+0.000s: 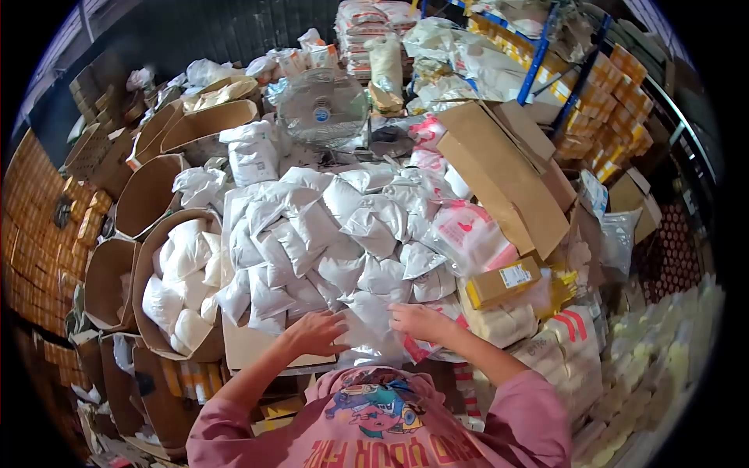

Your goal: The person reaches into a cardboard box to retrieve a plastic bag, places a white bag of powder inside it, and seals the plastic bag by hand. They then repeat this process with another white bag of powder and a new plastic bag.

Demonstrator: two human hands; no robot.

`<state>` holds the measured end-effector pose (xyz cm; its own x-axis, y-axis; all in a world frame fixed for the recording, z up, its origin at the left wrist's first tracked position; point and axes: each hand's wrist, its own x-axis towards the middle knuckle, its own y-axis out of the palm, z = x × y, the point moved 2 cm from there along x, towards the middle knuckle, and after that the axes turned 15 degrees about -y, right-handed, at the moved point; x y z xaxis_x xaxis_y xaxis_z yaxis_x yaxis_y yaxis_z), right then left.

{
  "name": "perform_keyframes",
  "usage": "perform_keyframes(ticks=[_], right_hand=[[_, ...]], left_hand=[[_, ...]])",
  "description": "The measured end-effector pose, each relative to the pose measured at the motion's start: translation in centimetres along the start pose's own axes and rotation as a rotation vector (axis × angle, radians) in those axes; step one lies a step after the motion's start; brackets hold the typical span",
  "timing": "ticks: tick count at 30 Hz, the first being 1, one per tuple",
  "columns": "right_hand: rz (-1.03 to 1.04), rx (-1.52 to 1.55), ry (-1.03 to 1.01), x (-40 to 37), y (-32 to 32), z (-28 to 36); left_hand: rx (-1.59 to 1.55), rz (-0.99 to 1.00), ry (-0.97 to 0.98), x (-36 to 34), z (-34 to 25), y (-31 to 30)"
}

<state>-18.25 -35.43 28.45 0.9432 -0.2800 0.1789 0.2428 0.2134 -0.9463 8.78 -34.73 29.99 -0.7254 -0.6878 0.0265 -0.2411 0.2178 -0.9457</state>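
Note:
Just in front of my chest, a filled white plastic bag [370, 318] sits between my two hands at the near edge of a heap. My left hand [314, 334] grips its left side, fingers bent inward. On the opposite side, my right hand [420, 322] holds the upper right edge with its fingertips. Below, the bag's lower part looks thinner and more see-through. Beyond my hands lies a large pile of similar filled white bags [312, 226], stacked over one another.
At left stands an open cardboard box [140, 288] with white bags inside, among several other boxes. A fan [321, 109] stands behind the pile. To the right are a large carton [507, 179], a small labelled box [503, 282] and pink-printed plastic packs [472, 234].

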Motion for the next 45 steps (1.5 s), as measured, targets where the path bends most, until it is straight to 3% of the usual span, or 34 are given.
perform_keyframes(ticks=[1, 5, 9, 12, 15, 18, 20, 22, 25, 28, 29, 30, 31, 32, 33, 35, 37, 38, 39, 40, 41, 42, 43, 45], right_hand=[[0.012, 0.011, -0.021, -0.5, -0.2, 0.3], [0.066, 0.358, -0.051, -0.6, -1.3, 3.4], [0.204, 0.592, 0.054, 0.2, -5.0, 7.5], [0.335, 0.639, 0.198, 0.0, -5.4, 8.3], [0.255, 0.811, 0.023, -0.3, -6.5, 8.4], [0.037, 0.762, -0.079, -0.6, -5.9, 8.2], [0.155, 0.765, 0.069, -0.4, -6.9, 8.0], [0.216, 0.781, 0.244, -0.6, -8.1, 6.8], [-0.275, 1.324, 0.577, -3.3, -7.7, 4.3], [-0.692, 1.272, 0.140, -5.0, -8.2, 3.3], [-0.716, 1.352, 0.126, -5.2, -7.7, 3.1], [-0.738, 1.434, 0.111, -5.5, -6.9, 3.2], [-0.757, 1.514, 0.093, -5.8, -6.0, 3.4], [-0.728, 1.733, 0.379, -6.5, -4.2, 3.8], [-0.732, 1.632, 0.476, -6.8, -2.0, 3.6], [-0.733, 1.423, 0.666, -7.6, 2.8, 3.4], [-0.934, 1.778, 0.818, -8.3, 1.9, 5.7], [-0.859, 1.819, 0.592, -9.2, 2.4, 5.6], [-0.832, 1.897, 0.550, -10.1, 2.5, 5.6], [-0.807, 1.810, 0.727, -10.6, 4.0, 4.2], [-0.778, 1.720, 0.902, -10.9, 5.7, 3.0], [-0.778, 1.432, 1.010, -11.4, 6.9, 1.6], [-0.914, 1.579, 1.019, -13.3, 11.5, 0.3], [-0.868, 1.607, 1.081, -14.3, 11.8, -1.6]], left_hand=[[0.053, -0.024, 0.033, 0.0, 0.1, 0.0], [0.325, 0.331, 0.050, 0.0, -1.9, -0.5], [0.029, 0.515, 0.057, -1.7, -6.7, -6.9], [0.050, 0.697, -0.033, -1.5, -8.9, -9.5], [-0.087, 0.626, -0.029, 0.8, -8.8, -12.3], [-0.027, 0.616, 0.011, 2.4, -8.6, -13.1], [0.052, 0.660, 0.076, 2.9, -7.6, -10.5], [-0.096, 0.553, 0.036, 3.5, -7.2, -10.5], [-0.446, 0.474, 0.020, 4.6, -6.5, -12.8], [-1.037, 0.475, 0.135, 5.2, -4.7, -12.2], [-1.265, 0.477, 0.188, 5.0, -4.2, -11.6], [-1.445, 0.555, 0.049, 4.7, -4.1, -11.2], [-1.593, 0.522, 0.082, 4.7, -3.2, -8.0], [-1.635, 0.601, -0.156, 4.8, -2.5, -5.0], [-1.663, 0.678, -0.398, 4.9, -2.0, -2.1], [-1.340, 0.516, -0.231, 5.3, -2.1, 3.1], [-1.492, 0.614, -0.242, 4.5, -4.3, 2.7], [-1.655, 0.641, -0.252, 4.7, -4.8, 2.6], [-1.827, 0.668, -0.266, 4.9, -5.3, 3.3], [-1.908, 0.629, -0.335, 5.3, -4.8, 5.6], [-1.687, 0.631, -0.618, 6.2, -4.3, 7.9], [-1.392, 0.518, -0.705, 7.1, -3.7, 10.9], [-1.091, 0.410, -0.766, 8.1, -3.1, 14.0], [-1.452, 0.378, -0.949, 9.5, -3.2, 17.4]])
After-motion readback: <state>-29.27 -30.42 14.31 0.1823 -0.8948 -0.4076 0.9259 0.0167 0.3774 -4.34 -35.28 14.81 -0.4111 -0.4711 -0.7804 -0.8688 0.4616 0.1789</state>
